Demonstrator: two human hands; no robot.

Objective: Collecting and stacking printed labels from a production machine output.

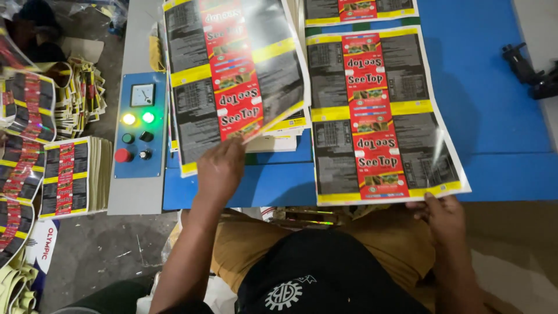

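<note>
Left hand (220, 168), at 9 o'clock of the blue table (494, 104), we see pinching the lifted glossy label sheet (235, 70) above its stack (192, 116), while our right hand (443, 214), at 5 o'clock, grips the flat printed sheet (378, 116) by its lower edge.

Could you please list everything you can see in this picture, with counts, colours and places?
Printed glossy sheets: several, red, yellow and grey; one flat on the table, one lifted at the left, more beneath and above.
Table: one, blue, under the sheets.
Control panel: one, blue on grey, left of the table; a dial, lit yellow and green lamps, a red button, black knobs.
Sheet stacks: several, same print, far left on the floor.
Black tool: one, upper right.
Left hand: lifts the near corner of the curled sheet.
Right hand: grips the flat sheet's near edge.
</note>
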